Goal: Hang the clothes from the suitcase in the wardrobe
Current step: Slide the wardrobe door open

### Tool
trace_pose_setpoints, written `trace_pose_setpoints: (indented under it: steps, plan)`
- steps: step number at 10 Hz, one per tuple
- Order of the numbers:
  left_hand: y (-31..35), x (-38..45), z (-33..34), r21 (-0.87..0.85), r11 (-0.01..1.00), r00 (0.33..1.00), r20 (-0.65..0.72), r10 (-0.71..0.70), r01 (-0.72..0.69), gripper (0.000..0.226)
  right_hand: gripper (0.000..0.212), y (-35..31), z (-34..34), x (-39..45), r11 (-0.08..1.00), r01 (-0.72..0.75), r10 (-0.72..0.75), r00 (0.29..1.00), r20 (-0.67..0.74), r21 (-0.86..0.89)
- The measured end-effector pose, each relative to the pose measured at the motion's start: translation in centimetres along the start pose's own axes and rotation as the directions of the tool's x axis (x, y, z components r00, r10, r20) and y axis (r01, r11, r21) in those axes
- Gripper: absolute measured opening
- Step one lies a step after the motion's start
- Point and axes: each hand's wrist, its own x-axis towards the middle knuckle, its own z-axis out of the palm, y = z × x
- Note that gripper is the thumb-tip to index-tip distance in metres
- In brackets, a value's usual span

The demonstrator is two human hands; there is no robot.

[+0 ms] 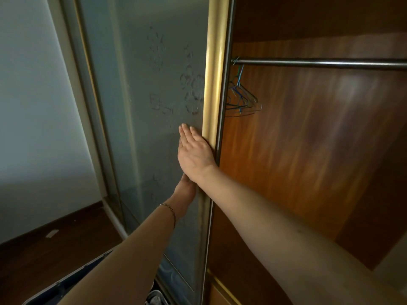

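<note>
The wardrobe stands open on its right side, showing a dark wooden interior. Its frosted sliding door has a gold edge strip. My right hand lies flat against the door right beside that strip, fingers straight and together. My left hand presses the door just below it, partly hidden by my right wrist. Neither hand holds anything. A metal rail crosses the interior, with several empty wire hangers bunched at its left end. The suitcase edge shows at bottom left; no clothes are visible.
A dark wooden floor lies at the left below a pale wall. A wooden shelf or drawer top sits low inside the wardrobe. A small grey object peeks out at the bottom by the door.
</note>
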Motion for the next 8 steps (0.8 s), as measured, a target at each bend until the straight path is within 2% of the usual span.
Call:
trace_pose_setpoints:
  steps: [1,3,4,5,7,8]
  plan:
    - [1.3,-0.9,-0.4,-0.076,0.997,1.0,0.023,-0.003,0.005,0.038,0.05,-0.4,0.3,0.8,1.0,-0.006,0.006,1.0,0.0,0.008]
    - [0.0,3.4,-1.5,-0.006,1.0,0.995,0.096,-0.012,0.013,0.051,0.049,-0.8,-0.3,2.6,0.994,0.016,-0.015,1.0,-0.013,0.104]
    - [0.6,3.2,-2.7,-0.019,0.999,0.994,0.108,0.028,-0.026,0.056,0.047,-0.5,-0.6,3.0,0.991,0.104,-0.102,0.994,-0.028,0.086]
    - [1.3,3.3,-3.6,0.015,1.0,0.99,0.141,0.024,-0.027,0.071,0.046,0.1,-1.0,3.0,0.99,0.132,-0.13,0.99,-0.053,0.053]
    - [1.4,5.2,-5.3,0.099,0.994,0.99,0.132,-0.056,0.043,0.062,0.056,1.0,-1.0,3.9,0.989,0.144,-0.134,0.96,-0.246,0.024]
    - [1.0,6.3,-6.3,0.111,0.994,0.992,0.127,0.008,-0.022,0.058,0.048,1.7,-1.2,4.4,0.988,0.148,-0.115,0.91,-0.399,0.054]
